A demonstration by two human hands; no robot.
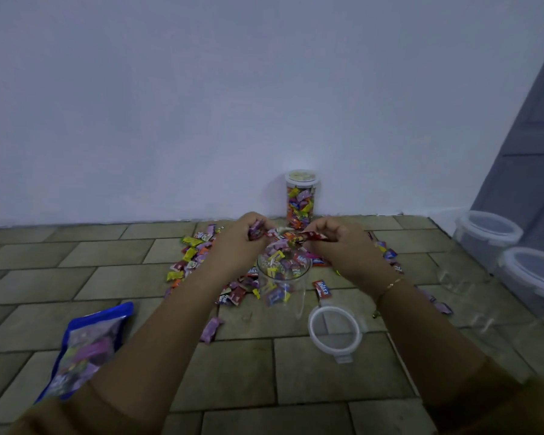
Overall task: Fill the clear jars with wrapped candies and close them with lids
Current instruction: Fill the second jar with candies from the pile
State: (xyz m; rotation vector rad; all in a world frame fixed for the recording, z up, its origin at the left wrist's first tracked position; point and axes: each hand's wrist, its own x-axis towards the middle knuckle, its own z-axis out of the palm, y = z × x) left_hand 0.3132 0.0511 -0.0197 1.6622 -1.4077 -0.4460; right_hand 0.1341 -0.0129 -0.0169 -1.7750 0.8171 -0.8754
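Candies light, slippery; left hand and right hand clutching fistfuls, releasing over open jar at 12 o'clock.

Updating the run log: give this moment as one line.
left hand: holds candies | right hand: holds candies | open jar: part filled | lid: on floor | filled jar: lidded

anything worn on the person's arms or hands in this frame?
Both forearms are bare, with brown sleeves pushed up near the elbows at the frame's bottom corners. The right wrist carries a thin gold-coloured bracelet. No gloves; no rings can be made out on the left hand or right hand.
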